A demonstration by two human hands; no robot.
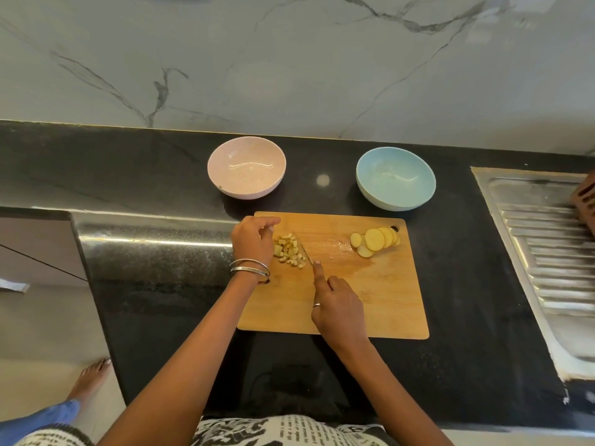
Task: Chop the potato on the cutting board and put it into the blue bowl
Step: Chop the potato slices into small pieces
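your right hand [338,304] grips the knife [306,252], forefinger stretched along the spine, the rest curled round a handle you can't see. blade runs away from you and a little to the left, its flat touching the right edge of the diced potato [289,251].

your left hand [252,241] sits just beside the dice on their left, fingers curled over the far-left corner of the cutting board [370,300]. whether it pinches a piece or only cups the pile, cannot tell.

the heap is boxed between hand and blade, on the left part of the board. potato slices [375,241] lie fanned near the board's far-right corner, well apart from the dice, uncut into cubes.

blue bowl [396,178] stands on the table beyond the board's far-right side, nothing in it. pink bowl [247,172] is beyond the far-left corner, nearer the dice than the blue one.

judgement: dicing partly done. the slices lie to the right of the blade, your right hand nearer them; the dice must travel right and away to reach the blue bowl, not straight ahead into the pink.
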